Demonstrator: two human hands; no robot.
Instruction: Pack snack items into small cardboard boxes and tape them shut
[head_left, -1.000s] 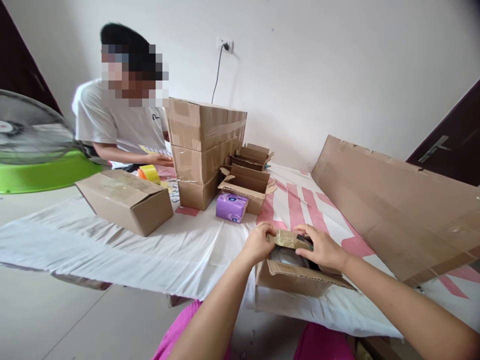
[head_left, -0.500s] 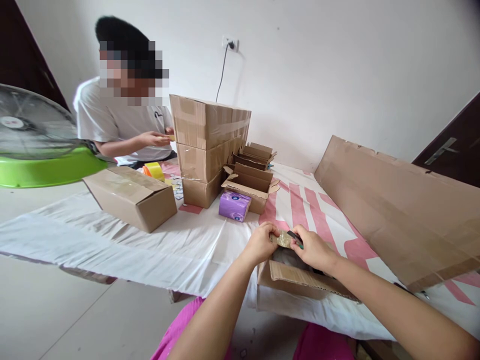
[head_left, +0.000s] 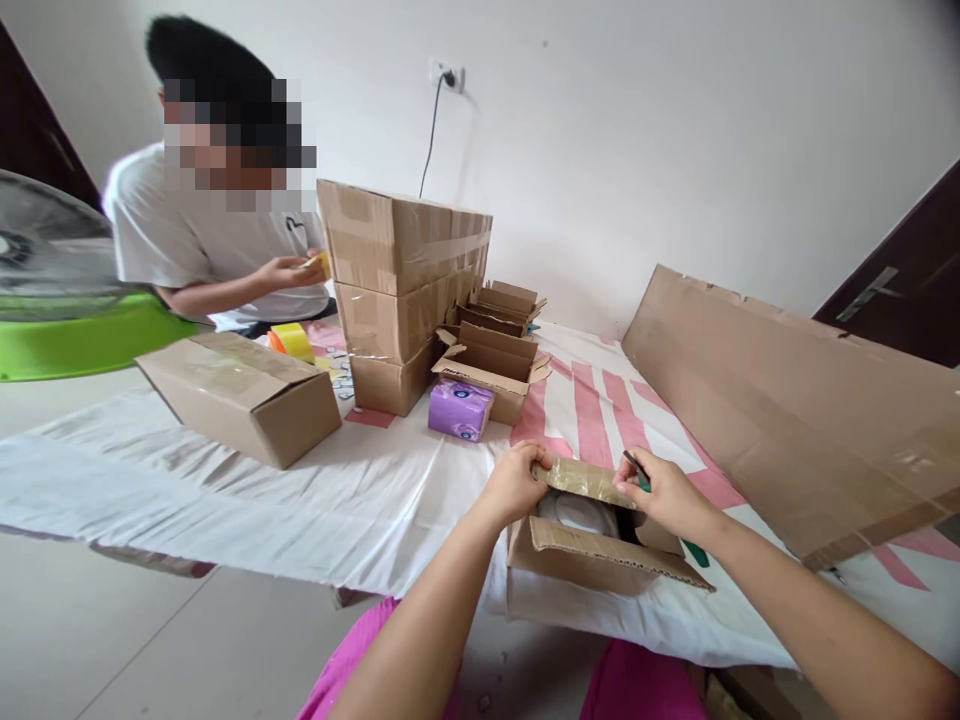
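In front of me on the table is an opened cardboard box [head_left: 570,570], a rounded pale thing [head_left: 577,513] lying inside it. My left hand [head_left: 517,482] is closed on the left end of the box's far flap [head_left: 585,480], which carries shiny clear tape. At the right end of that flap, my right hand [head_left: 667,495] is closed around a slim black and green tool that looks like a utility knife [head_left: 639,470]. Its fingertips touch the flap's edge. A green piece also shows below this hand; most of the tool is hidden by the palm.
Beyond my hands are a purple tissue pack [head_left: 460,410], open boxes [head_left: 495,365] and stacked taped boxes [head_left: 397,290]. A closed box [head_left: 240,395] and yellow tape roll [head_left: 292,342] lie left, near a co-worker [head_left: 217,230] and fan [head_left: 75,335]. A large cardboard sheet [head_left: 795,400] stands right.
My right hand has moved right along the flap, away from my left hand, with the tool still in it. More of the flap and the box's contents show. The view has shifted slightly.
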